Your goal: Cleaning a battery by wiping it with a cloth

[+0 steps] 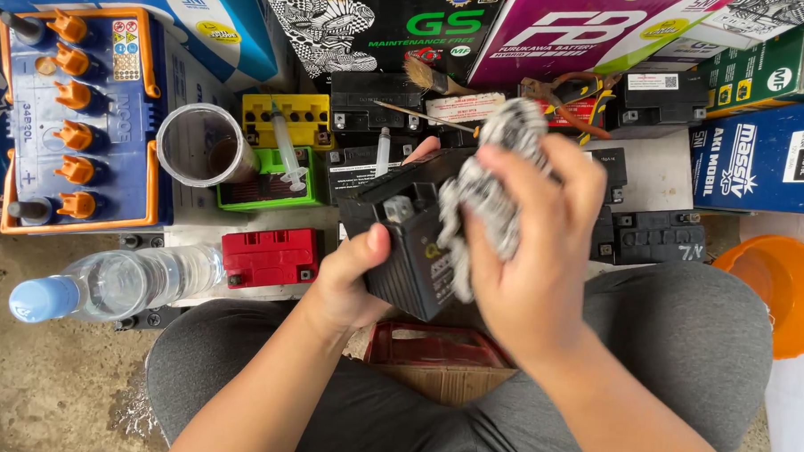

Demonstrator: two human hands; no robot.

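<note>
Grey patterned rag (493, 180), bunched and blurred, fills the right hand (530, 257), which grips it closed and presses it against the small black battery (410, 240). The left hand (351, 282) clamps that battery from 7 o'clock, thumb on its near face, holding it tilted above the person's lap at the centre of the view. By the look of it the wiping of the casing is under way; a next move would call for turning the battery in the left hand so an unwiped face meets the rag.

Counted around it: one large blue battery (80, 121) at 10 o'clock with six orange caps, one clear beaker (204, 146), two syringes (286, 151), one yellow battery (285, 119), one green battery (270, 190), one red battery (272, 257), one water bottle (115, 283) at 8 o'clock, one brush (425, 75) at 12, one orange bowl (778, 288) at 3. Further black batteries lie behind; their number I cannot tell
</note>
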